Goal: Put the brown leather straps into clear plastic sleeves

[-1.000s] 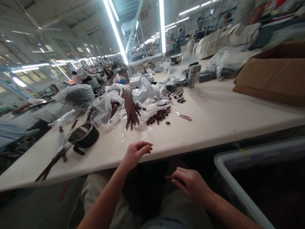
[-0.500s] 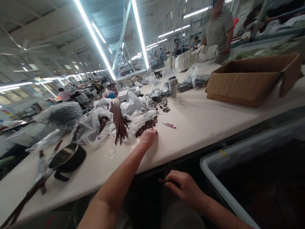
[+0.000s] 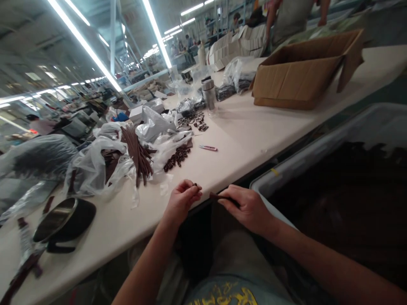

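Observation:
My left hand [image 3: 182, 200] is over the table's front edge, fingertips pinched on a small dark brown piece [image 3: 195, 185], perhaps a loop like those in the pile. Facing it, a short gap away, my right hand [image 3: 244, 206] grips a dark brown strap [image 3: 219, 196] whose end points toward the left hand. Beyond my hands lies a pile of small dark brown pieces [image 3: 178, 157] on the tabletop. To the right of that pile are pink-handled thread snips [image 3: 208, 148]. A bundle of long brown straps [image 3: 137, 154] spills from clear plastic bags [image 3: 92, 156].
A black pot [image 3: 68, 222] stands at the left front. Metal buckles [image 3: 199, 122] lie near a glass bottle [image 3: 209, 95]. A cardboard box [image 3: 292, 80] sits at the right, with a large grey bin [image 3: 263, 180] below the table edge. A person [image 3: 291, 19] stands behind the box.
My left hand has come back from the pile of small pieces toward my right hand, with one piece in its fingers. My right hand has risen slightly with the strap. The view has shifted.

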`<state>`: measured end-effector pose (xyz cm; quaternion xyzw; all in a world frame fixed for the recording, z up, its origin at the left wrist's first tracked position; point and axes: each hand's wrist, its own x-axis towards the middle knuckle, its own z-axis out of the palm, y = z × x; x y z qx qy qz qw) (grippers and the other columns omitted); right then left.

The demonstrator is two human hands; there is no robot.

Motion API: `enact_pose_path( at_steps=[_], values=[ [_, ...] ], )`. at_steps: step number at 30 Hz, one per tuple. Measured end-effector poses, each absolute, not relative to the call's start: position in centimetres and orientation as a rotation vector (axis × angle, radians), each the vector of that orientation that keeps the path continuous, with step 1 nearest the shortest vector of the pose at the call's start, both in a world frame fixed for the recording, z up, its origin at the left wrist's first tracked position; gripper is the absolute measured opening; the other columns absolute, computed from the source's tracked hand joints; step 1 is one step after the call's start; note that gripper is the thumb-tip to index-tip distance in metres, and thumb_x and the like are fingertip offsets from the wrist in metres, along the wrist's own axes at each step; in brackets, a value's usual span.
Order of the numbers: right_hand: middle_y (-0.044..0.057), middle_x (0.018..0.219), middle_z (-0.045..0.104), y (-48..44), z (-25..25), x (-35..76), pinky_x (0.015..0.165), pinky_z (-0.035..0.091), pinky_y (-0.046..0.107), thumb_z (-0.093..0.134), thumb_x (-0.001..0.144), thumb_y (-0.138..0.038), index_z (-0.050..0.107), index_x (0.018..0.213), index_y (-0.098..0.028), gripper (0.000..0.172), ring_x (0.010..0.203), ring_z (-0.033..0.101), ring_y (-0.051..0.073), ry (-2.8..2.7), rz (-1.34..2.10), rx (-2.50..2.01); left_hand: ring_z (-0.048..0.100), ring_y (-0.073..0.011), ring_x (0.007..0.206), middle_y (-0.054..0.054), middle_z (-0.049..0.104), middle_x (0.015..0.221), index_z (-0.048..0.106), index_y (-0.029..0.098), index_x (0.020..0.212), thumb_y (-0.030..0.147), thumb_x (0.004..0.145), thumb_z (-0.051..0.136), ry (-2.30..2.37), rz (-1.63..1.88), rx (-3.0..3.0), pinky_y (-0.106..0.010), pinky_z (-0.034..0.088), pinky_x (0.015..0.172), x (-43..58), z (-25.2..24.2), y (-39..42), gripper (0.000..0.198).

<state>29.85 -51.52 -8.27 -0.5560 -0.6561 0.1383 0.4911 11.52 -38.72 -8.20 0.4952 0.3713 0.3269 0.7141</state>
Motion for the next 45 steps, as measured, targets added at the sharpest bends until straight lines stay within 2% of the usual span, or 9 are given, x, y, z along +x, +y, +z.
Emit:
enact_pose_path(
  at_steps=[7, 11, 17, 21, 24, 28, 31, 37, 45],
  values=[
    [0.002, 0.074, 0.061, -51.9, -8.5, 29.0, 0.059, 0.036, 0.026, 0.050, 0.101, -0.029, 0.069, 0.090, -0.016, 0.025, 0.063, 0.057, 0.014, -1.734, 0.077, -1.421, 0.061, -0.0051, 0.053, 0.004, 0.066, 0.070, 0.058, 0.017, 0.073, 0.030, 0.054, 0.094, 0.758, 0.818, 0.737, -0.012, 0.051, 0.051, 12.8, -9.6, -43.6, 0.042],
    [0.002, 0.075, 0.062, -52.0, -8.7, 29.0, 0.059, 0.034, 0.026, 0.048, 0.102, -0.029, 0.069, 0.090, -0.017, 0.026, 0.064, 0.057, 0.014, -1.784, 0.042, -1.449, 0.054, -0.0028, 0.047, 0.005, 0.064, 0.064, 0.067, 0.018, 0.084, 0.033, 0.058, 0.092, 0.732, 0.866, 0.772, -0.011, 0.045, 0.046, 13.3, -10.1, -43.7, 0.038],
    [0.001, 0.076, 0.063, -51.7, -9.0, 29.4, 0.060, 0.035, 0.025, 0.053, 0.100, -0.027, 0.068, 0.088, -0.017, 0.021, 0.066, 0.058, 0.013, -1.827, 0.160, -1.430, 0.054, -0.0053, 0.046, 0.004, 0.063, 0.058, 0.071, 0.017, 0.079, 0.034, 0.059, 0.090, 0.748, 0.863, 1.032, -0.015, 0.045, 0.046, 12.6, -10.1, -43.7, 0.033],
    [0.002, 0.075, 0.062, -51.6, -9.5, 29.0, 0.058, 0.035, 0.026, 0.049, 0.102, -0.027, 0.067, 0.087, -0.016, 0.026, 0.065, 0.057, 0.014, -1.869, 0.164, -1.395, 0.059, -0.0096, 0.050, 0.001, 0.069, 0.062, 0.072, 0.017, 0.080, 0.030, 0.058, 0.090, 0.807, 0.787, 1.258, -0.021, 0.051, 0.051, 12.1, -10.0, -43.8, 0.030],
    [0.002, 0.074, 0.062, -51.5, -10.0, 28.6, 0.057, 0.036, 0.026, 0.048, 0.103, -0.030, 0.066, 0.084, -0.016, 0.030, 0.063, 0.056, 0.013, -1.870, 0.205, -1.352, 0.058, -0.0100, 0.048, 0.000, 0.070, 0.062, 0.073, 0.017, 0.076, 0.030, 0.059, 0.088, 0.807, 0.715, 1.331, -0.021, 0.049, 0.048, 11.5, -10.4, -43.5, 0.027],
    [0.003, 0.082, 0.065, -51.2, -10.7, 28.3, 0.062, 0.041, 0.024, 0.051, 0.102, -0.037, 0.067, 0.101, -0.016, 0.025, 0.069, 0.060, 0.014, -1.839, 0.356, -1.313, 0.058, -0.0096, 0.048, 0.000, 0.069, 0.060, 0.075, 0.018, 0.075, 0.027, 0.063, 0.086, 0.830, 0.746, 1.347, -0.020, 0.048, 0.049, 10.2, -11.1, -42.8, 0.019],
    [0.004, 0.085, 0.067, -51.1, -10.9, 28.3, 0.061, 0.041, 0.024, 0.052, 0.100, -0.042, 0.064, 0.111, -0.017, 0.030, 0.068, 0.060, 0.015, -1.851, 0.370, -1.363, 0.057, -0.0085, 0.046, 0.003, 0.063, 0.052, 0.074, 0.019, 0.075, 0.027, 0.066, 0.084, 0.880, 0.839, 1.301, -0.018, 0.045, 0.048, 9.1, -11.4, -42.4, 0.016],
    [0.004, 0.084, 0.067, -51.2, -10.3, 28.4, 0.060, 0.041, 0.025, 0.054, 0.098, -0.041, 0.065, 0.103, -0.015, 0.029, 0.068, 0.060, 0.015, -1.871, 0.505, -1.331, 0.056, -0.0088, 0.044, 0.003, 0.063, 0.052, 0.074, 0.018, 0.074, 0.029, 0.064, 0.085, 0.894, 0.843, 1.267, -0.019, 0.044, 0.047, 8.4, -11.1, -42.2, 0.019],
    [0.004, 0.082, 0.067, -51.1, -10.7, 28.4, 0.062, 0.039, 0.025, 0.052, 0.099, -0.030, 0.066, 0.097, -0.016, 0.020, 0.070, 0.060, 0.015, -1.961, 0.376, -1.428, 0.055, -0.0090, 0.044, 0.003, 0.063, 0.052, 0.073, 0.017, 0.075, 0.032, 0.065, 0.085, 0.932, 0.784, 1.257, -0.019, 0.042, 0.047, 8.2, -11.5, -42.3, 0.022]
  ],
)
